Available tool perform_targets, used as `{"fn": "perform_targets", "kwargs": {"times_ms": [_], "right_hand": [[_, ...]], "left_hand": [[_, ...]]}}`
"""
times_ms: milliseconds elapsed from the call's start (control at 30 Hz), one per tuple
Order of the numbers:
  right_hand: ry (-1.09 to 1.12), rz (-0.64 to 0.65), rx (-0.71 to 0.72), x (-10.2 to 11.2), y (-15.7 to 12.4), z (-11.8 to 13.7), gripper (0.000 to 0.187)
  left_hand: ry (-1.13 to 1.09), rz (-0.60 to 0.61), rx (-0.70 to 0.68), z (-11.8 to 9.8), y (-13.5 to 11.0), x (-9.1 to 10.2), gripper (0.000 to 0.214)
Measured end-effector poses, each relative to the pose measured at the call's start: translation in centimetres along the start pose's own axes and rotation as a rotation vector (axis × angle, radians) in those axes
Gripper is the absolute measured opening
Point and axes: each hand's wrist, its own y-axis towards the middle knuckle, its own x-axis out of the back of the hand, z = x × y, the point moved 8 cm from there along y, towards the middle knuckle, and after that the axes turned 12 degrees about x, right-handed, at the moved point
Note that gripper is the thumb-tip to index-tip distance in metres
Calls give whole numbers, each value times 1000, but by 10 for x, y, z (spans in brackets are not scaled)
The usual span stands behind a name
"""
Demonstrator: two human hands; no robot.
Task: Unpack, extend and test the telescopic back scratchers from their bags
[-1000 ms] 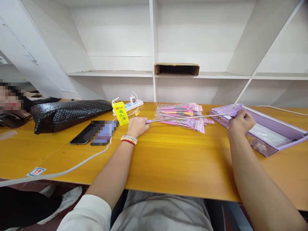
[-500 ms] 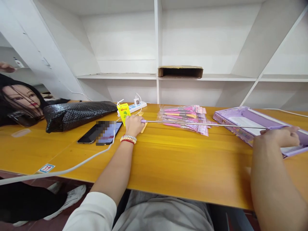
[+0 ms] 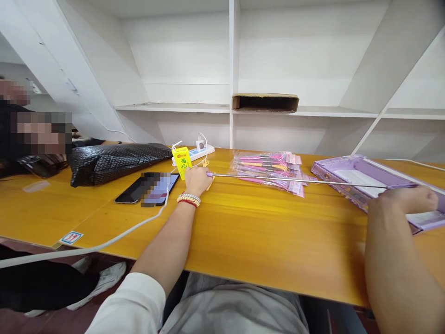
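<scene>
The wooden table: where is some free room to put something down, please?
Widest: the table between the left forearm and right forearm, on the near side of the metal rod. Smaller: the patch bordered by the black bag, phones and number sticker. Crowded: around the yellow carton and power strip, the bagged packets and the purple box.

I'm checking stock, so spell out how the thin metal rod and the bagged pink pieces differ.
The metal rod stretches between the left hand and right hand, while the bagged pieces lie on the table. The rod is bare; the pieces are in clear packaging. The rod is mostly silver, the pieces mainly pink with some yellow. The rod looks clearly longer than any bagged piece. Both are slim and elongated.
</scene>
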Motion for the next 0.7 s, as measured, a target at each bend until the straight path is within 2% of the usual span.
{"fn": "perform_targets", "kwargs": {"times_ms": [67, 100, 200, 300, 467, 600, 700], "right_hand": [[-30, -209, -272, 19, -15, -8, 34], [-21, -246, -339, 23, -22, -4, 25], [-1, -174, -313, 20, -36, 29, 19], [-7, -49, -234, 11, -47, 56, 18], [-97, 213, -185, -5, -64, 67, 12], [-38, 518, -108, -23, -95, 90, 27], [82, 763, 62, -37, -131, 133, 41]], "left_hand": [[9, 4, 6, -3, -2, 1, 34], [13, 13, 3, -6, -3, 1, 33], [18, 65, -55, -22, -9, -1, 31], [38, 91, -107, -32, -14, -2, 31], [61, 115, -100, -35, -18, 2, 31], [44, 139, -173, -58, -32, 5, 33], [24, 126, -248, -79, -45, 7, 32]]}}
